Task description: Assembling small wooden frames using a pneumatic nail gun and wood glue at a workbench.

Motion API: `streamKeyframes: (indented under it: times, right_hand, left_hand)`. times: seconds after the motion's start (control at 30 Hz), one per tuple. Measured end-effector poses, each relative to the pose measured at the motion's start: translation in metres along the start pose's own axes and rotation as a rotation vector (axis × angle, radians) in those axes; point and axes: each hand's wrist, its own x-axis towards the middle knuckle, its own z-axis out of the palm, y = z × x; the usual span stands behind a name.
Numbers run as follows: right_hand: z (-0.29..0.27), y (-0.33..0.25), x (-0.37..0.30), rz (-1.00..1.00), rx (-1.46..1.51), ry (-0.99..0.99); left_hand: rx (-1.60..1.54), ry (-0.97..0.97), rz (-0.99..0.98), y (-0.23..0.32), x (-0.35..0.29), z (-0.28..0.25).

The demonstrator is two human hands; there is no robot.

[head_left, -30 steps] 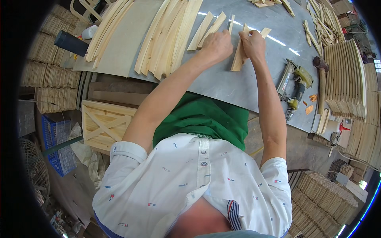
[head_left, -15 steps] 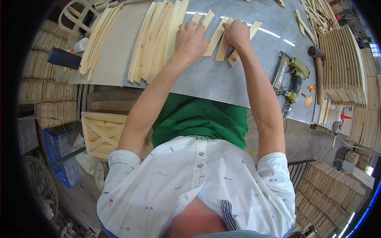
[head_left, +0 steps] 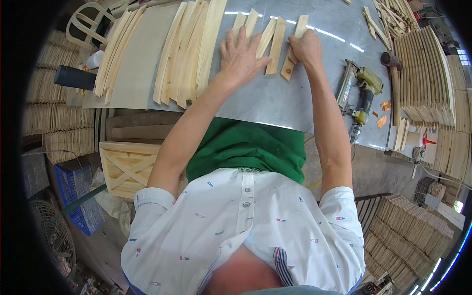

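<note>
My left hand [head_left: 241, 58] lies with fingers spread over the lower ends of short pale wooden slats [head_left: 250, 20] on the metal-topped table [head_left: 241, 105]. Its thumb reaches toward another short slat [head_left: 278, 46] lying by itself. My right hand [head_left: 307, 49] is closed on the edge of a short knotted slat [head_left: 288, 68], which is tilted on the tabletop; the fingertips are partly hidden. To the left of my left hand, long wooden slats [head_left: 189, 54] lie side by side. Right of my right arm rests a yellow-green and black nail gun [head_left: 365, 93].
A hammer [head_left: 393, 73] lies at the table's right, beside stacked slatted wooden panels [head_left: 425, 78]. More long slats [head_left: 118, 49] and a dark cylinder [head_left: 76, 77] are at the left. A cross-braced wooden panel [head_left: 129, 169] stands below the table's left edge.
My right hand has shifted right, bringing the knotted slat away from the neighbouring slats and turning it more upright. My left hand's fingers have spread, and it has moved slightly nearer me.
</note>
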Motion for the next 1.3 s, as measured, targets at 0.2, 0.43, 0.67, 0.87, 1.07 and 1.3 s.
streamKeyframes:
  times: [0.2,0.43,0.67,0.87,1.07,1.3]
  right_hand:
    - [-0.010,0.009,-0.004,0.038,0.204,-0.031]
    - [-0.033,0.033,-0.019,0.193,0.442,-0.141]
    - [-0.035,0.031,-0.038,0.042,0.131,0.014]
    - [-0.028,0.027,-0.051,-0.073,-0.001,0.109]
    - [-0.022,-0.008,-0.095,-0.220,0.172,0.068]
    - [-0.020,-0.028,-0.142,-0.254,0.079,0.026]
  left_hand:
    - [-0.065,-0.038,0.251,0.010,0.007,0.004]
    - [-0.157,-0.136,0.348,0.013,0.014,0.011]
    - [-0.265,-0.112,0.434,0.011,0.017,0.015]
    - [-0.348,-0.057,0.460,0.007,0.019,0.020]
    - [-0.232,0.091,0.479,0.001,0.017,0.019]
    - [-0.132,-0.085,0.454,-0.011,0.018,0.021]
